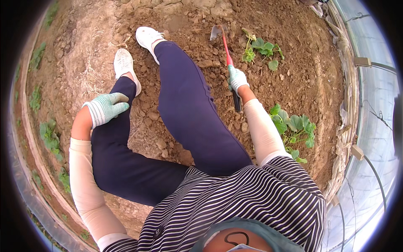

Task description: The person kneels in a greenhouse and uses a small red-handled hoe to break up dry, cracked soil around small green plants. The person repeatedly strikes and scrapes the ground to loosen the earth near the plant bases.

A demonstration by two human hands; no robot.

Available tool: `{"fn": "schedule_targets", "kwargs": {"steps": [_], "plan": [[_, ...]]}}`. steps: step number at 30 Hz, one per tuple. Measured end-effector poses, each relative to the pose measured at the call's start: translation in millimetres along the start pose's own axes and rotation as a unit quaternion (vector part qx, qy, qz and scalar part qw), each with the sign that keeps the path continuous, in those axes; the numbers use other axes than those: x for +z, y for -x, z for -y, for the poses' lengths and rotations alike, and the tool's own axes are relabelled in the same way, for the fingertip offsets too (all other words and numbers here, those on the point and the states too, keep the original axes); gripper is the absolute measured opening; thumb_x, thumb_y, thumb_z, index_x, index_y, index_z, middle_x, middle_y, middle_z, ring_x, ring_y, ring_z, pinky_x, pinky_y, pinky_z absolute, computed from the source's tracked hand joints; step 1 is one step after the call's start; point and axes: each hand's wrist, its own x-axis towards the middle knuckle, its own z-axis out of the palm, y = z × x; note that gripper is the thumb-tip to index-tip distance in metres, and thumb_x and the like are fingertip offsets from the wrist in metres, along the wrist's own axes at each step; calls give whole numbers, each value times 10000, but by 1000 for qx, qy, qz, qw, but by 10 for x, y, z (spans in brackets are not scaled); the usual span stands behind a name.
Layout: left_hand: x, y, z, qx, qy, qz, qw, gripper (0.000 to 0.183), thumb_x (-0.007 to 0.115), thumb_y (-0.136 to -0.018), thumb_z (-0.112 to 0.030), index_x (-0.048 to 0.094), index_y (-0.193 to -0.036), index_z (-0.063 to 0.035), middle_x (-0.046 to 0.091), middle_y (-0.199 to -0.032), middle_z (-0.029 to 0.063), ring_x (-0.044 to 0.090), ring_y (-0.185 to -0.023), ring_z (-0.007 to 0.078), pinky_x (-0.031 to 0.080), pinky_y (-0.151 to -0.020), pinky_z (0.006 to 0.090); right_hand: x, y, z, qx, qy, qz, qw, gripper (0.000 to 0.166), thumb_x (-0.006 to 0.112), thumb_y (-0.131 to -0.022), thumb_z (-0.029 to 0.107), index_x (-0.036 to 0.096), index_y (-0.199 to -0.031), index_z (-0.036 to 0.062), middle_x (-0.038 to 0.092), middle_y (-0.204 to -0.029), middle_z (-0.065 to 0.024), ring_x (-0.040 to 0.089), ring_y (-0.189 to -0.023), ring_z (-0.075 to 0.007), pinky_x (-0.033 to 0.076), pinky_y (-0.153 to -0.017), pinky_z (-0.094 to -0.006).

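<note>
My right hand, in a white and green work glove, grips a short hand hoe by its handle. The hoe has a red shaft and a black grip end, and its metal blade rests at the loose brown soil. Just right of the blade grows a small leafy plant with some yellowed, wilted leaves. My left hand, gloved alike, lies over my left lower leg and holds no tool. A second leafy plant stands beside my right forearm.
Along the right runs a clear plastic greenhouse wall with bunched sheeting at its base and curved metal rods. More green plants grow in rows at the left. Dry straw lies near my white shoes. Clods cover the ground.
</note>
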Motion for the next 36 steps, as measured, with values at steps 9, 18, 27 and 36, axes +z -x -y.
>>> {"fn": "schedule_targets", "kwargs": {"steps": [9, 18, 27, 36], "plan": [[-2, 68, -66, 4, 22, -25, 999, 365, 612, -973, -312, 675, -1220, -50, 733, -1075, 169, 705, -999, 274, 534, -899, 355, 50, 1111, -567, -196, 151, -84, 965, 482, 504, -1012, 551, 632, -937, 92, 565, -631, -36, 551, -496, -203, 460, -470, -387], [-24, 12, -125, -26, 22, -6, 999, 425, 609, -981, -327, 642, -1278, -25, 728, -1019, 140, 696, -854, 190, 551, -820, 331, 72, 188, 814, 53, -110, 74, 990, 504, 483, -1011, 522, 558, -848, 50, 531, -620, -73, 497, -439, -219, 433, -467, -384], [-1, 39, 63, 3, 10, -23, 1000, 443, 614, -981, -342, 639, -1287, -22, 730, -1020, 114, 692, -799, 176, 556, -799, 331, 89, 780, -427, 65, 53, 91, 992, 531, 474, -1002, 578, 593, -857, 81, 503, -579, -35, 447, -394, -171, 375, -389, -352], [2, 128, -9, -40, 45, -21, 998, 444, 613, -982, -344, 635, -1287, -22, 726, -980, 108, 683, -783, 176, 553, -786, 327, 41, 1316, -271, -71, 77, -26, 994, 526, 501, -1005, 520, 606, -969, 7, 681, -820, -222, 650, -794, -416, 515, -747, -467]]}}
